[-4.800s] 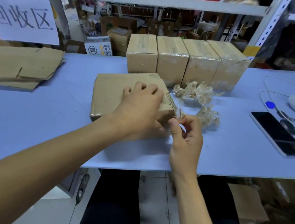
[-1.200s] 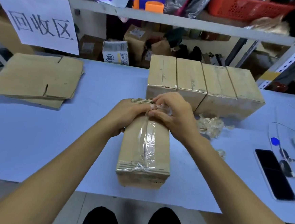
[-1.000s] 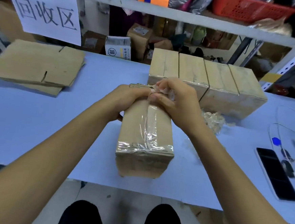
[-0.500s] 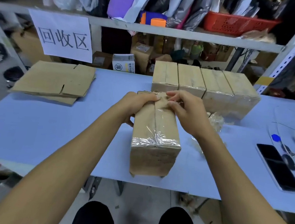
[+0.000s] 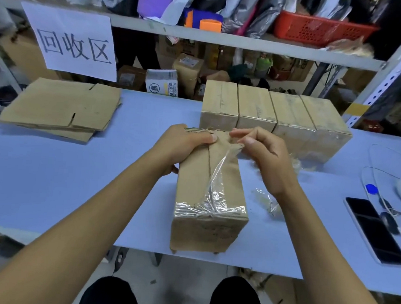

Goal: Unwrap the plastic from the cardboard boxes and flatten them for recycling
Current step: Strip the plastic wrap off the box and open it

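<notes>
Here the left hand grips the far end of the cardboard box, thumb across its top, evidently to anchor it on the table against the peel. The right hand, just beside the left, pinches a lifted edge of the plastic wrap, which remains stuck toward the near end. Beyond both hands stand four wrapped boxes; their contents cannot be told. Flattened cardboard lies well left of the left hand.
</notes>
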